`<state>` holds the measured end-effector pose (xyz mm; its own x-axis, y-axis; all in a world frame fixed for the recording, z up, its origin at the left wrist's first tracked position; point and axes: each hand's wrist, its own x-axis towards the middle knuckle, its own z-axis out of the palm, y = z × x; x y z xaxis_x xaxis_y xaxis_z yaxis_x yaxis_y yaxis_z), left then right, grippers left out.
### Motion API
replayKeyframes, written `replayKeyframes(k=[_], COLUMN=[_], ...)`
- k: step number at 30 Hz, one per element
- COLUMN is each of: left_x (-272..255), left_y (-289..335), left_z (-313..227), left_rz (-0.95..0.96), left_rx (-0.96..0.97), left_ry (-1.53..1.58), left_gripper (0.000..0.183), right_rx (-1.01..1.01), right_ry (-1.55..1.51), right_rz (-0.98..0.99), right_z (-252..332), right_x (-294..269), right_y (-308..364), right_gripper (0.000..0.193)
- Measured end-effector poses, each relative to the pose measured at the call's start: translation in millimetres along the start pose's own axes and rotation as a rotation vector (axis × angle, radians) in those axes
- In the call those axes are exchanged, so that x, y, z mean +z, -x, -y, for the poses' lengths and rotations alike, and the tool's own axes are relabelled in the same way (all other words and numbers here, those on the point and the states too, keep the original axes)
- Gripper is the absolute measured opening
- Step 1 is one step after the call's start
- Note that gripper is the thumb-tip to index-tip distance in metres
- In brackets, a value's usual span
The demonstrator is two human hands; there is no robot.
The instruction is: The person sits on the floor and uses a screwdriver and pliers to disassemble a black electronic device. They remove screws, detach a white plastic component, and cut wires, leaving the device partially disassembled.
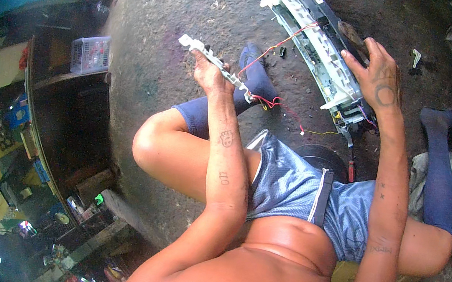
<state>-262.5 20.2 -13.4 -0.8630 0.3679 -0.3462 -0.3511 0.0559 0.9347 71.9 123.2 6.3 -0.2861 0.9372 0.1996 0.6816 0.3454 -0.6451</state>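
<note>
My left hand (213,76) is closed around a slim white plastic strip (207,54), fingers wrapped near its middle, holding it off to the left of the main piece, probably so both stay easy to see. My right hand (377,77) is on the long black-and-white assembly (315,39), thumb spread over its outer edge. That looks like a steadying touch, but I can't tell whether the fingers really clamp anything; they curl away on the far side.

The assembly lies on the bare floor (164,11) in front of me, slanting between my two socked feet, and I'd say sitting with legs apart is what keeps it within reach. A red wire (278,45) bridges the gap, from the assembly across to the strip; it seems to be what limits how far apart the two can go. More thin wires (265,101) bunch by the strip's lower end.

Closer to my shorts (291,182), a red-handled tool (350,171), seemingly a screwdriver, sits by the assembly's near end, handle toward me, handy for the right side. Beyond my right hand there's a small white fragment (416,58). Way off left, a pale plastic basket (89,55) sits by the shelving, well apart from all this.
</note>
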Motion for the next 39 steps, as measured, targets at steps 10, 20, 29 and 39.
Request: replayKeyframes(k=[10, 20, 29, 39], left_x=[5, -22, 0, -21], left_y=[-2, -20, 15, 9], left_z=[-6, -13, -36, -85], left_rz=[-0.36, 0.311, 0.974, 0.453], left_rx=[0.454, -0.222, -0.642, 0.15], left_ry=[-0.083, 0.69, 1.193, 0.544], left_gripper=[0.046, 0.033, 0.022, 0.022], right_rx=[0.092, 0.069, 0.064, 0.103], right_ry=[-0.002, 0.013, -0.011, 0.04], right_rz=[0.112, 0.075, 0.065, 0.071], right_z=[8, -1, -5, -4], right_x=[-6, -7, -6, -5], right_y=[0, -1, -1, 0], right_gripper=[0.052, 0.049, 0.052, 0.058])
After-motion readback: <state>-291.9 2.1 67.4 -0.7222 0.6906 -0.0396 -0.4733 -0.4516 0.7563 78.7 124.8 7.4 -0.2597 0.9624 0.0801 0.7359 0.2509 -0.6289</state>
